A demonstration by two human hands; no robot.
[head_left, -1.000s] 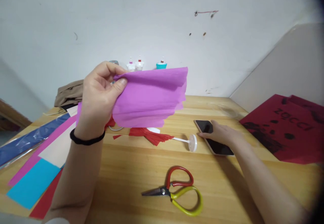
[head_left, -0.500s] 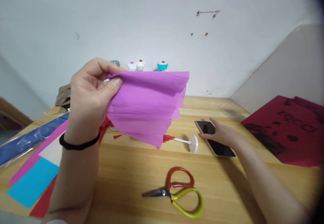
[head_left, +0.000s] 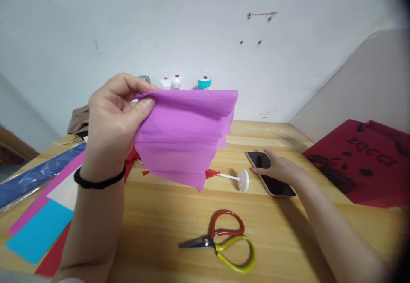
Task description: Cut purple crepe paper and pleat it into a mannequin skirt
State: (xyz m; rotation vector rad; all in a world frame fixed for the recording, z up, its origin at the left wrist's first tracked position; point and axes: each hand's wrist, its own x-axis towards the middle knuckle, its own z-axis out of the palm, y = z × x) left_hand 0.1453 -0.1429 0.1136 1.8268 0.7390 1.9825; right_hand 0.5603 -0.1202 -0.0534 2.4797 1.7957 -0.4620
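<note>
Lying slantwise on the table (head_left: 153, 214) to my left, a blue packet (head_left: 38, 173) and coloured sheets (head_left: 40, 231) spread beside my forearm, probably kept within easy reach. My left hand (head_left: 115, 121) pinches the purple paper (head_left: 185, 133) at its upper left corner, thumb in front, and holds it above the table; gripped at one end alone, it seems displayed to hang open, its layers sagging in uneven steps. Behind it, small white cups (head_left: 165, 84) and a blue cup (head_left: 204, 84) stand by the wall. Scissors (head_left: 209, 243) rest nearest me, blades pointing left, perhaps parked so that the handles face my right hand (head_left: 280, 169). A white stick with a round base (head_left: 244, 181) pokes out past the paper. Farther right, my right hand lies across a phone (head_left: 278, 187), touching it; whether it grips or merely steadies it, I cannot tell. A red bag (head_left: 365, 163) fills the far right. Compared with a second ago, my left hand sits slightly farther left and the paper's lower corner droops lower, covering most of the red paper (head_left: 212, 174) on the stick; my right hand and the phone match the earlier view.
</note>
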